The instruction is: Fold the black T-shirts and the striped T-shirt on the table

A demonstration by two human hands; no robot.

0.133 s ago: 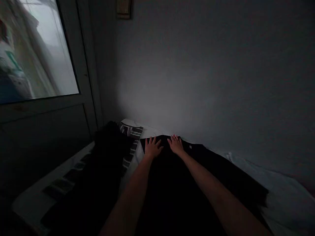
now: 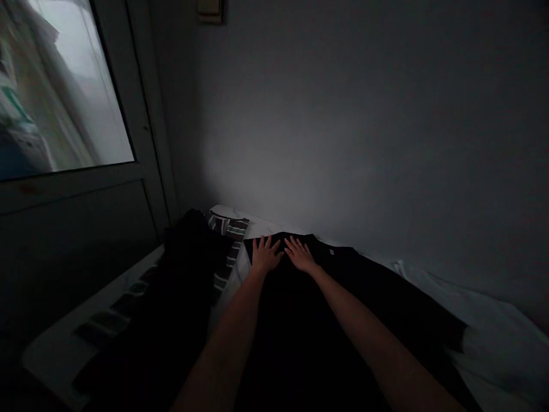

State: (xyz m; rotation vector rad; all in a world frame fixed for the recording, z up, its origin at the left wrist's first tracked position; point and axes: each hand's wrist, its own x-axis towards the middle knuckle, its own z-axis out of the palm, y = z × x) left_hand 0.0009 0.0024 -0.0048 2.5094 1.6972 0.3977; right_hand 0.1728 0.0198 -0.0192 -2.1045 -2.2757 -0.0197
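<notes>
A black garment, which looks like a shirt [image 2: 313, 326], lies spread over a white sheet [image 2: 501, 326]. Near its far edge my left hand [image 2: 266, 254] rests flat on the cloth with fingers spread. Just to the right of it, my right hand [image 2: 300, 254] also lies flat on the shirt, its fingers stretched out and nearly touching the left thumb. A small pale label [image 2: 331, 252] shows on the fabric right of my right hand. The lower part of the shirt is too dark to make out.
Left of the shirt lies a heap of dark cloth [image 2: 171, 303] on a striped cloth [image 2: 234, 229]. A grey wall [image 2: 343, 126] rises right behind the bed. At the left stands a door [image 2: 77, 212] with a glass pane.
My right hand has slid left over the shirt, closer to my left hand. The left hand stays in place.
</notes>
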